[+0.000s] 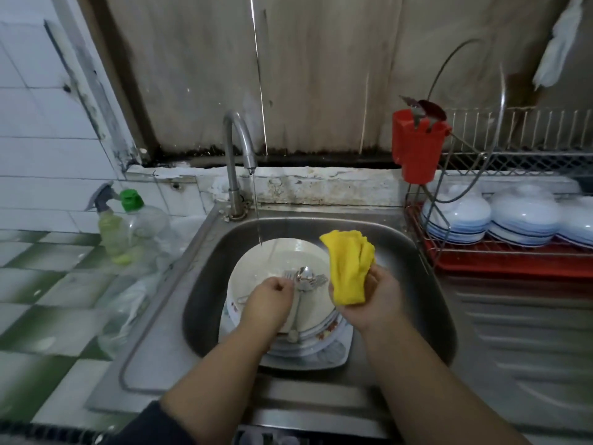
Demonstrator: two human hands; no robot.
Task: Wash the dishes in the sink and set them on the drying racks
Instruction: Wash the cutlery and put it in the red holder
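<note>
The washing looks barely begun. A stack of white plates with floral rims (pixel 279 261) sits in the stainless steel sink (pixel 398 252), a thin stream from the curved chrome tap (pixel 236 155) falling on the top plate. The left hand (pixel 268 300) curls over the steel cutlery (pixel 305 279) lying on that plate, seemingly pinching a fork; the right hand (pixel 378 297) grips a folded yellow cloth (pixel 349 268) above the stack. Upturned white-and-blue bowls (pixel 455 216) already rest on the wire drying rack with its red tray (pixel 513 261) (whether from this wash, I cannot tell); plates and cutlery all remain
</note>
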